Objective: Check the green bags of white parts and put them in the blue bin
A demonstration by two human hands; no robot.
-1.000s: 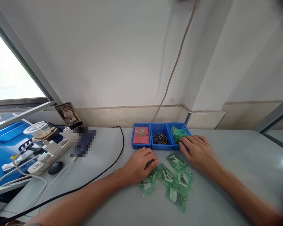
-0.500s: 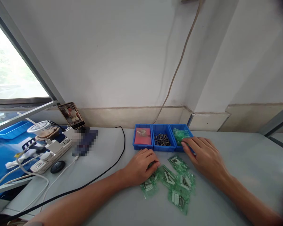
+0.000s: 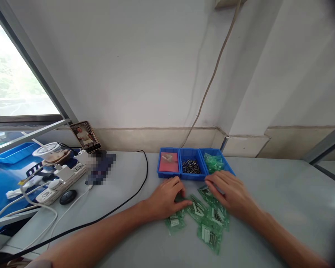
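Observation:
Several small green bags (image 3: 210,235) with white plugs and screws inside lie on the grey table. My left hand (image 3: 167,199) rests over the bags at the left, fingers curled and thumb stretched out; what lies under its fingers is partly hidden. My right hand (image 3: 229,190) is just in front of the right blue bin, its fingers bent over the upper bag (image 3: 208,193); whether it grips anything is not clear. Three blue bins stand behind: one with a pink sheet (image 3: 169,162), one with loose screws (image 3: 191,166), one with green bags (image 3: 213,163).
At the left are a power strip (image 3: 48,194) with chargers and white cables, a black mouse (image 3: 68,197), a propped phone (image 3: 85,136) and a lidded cup (image 3: 48,150). A black cable (image 3: 123,205) crosses the table beside my left forearm.
My right hand has moved left and toward me, away from the right bin to the upper bag. My left thumb reaches slightly further right.

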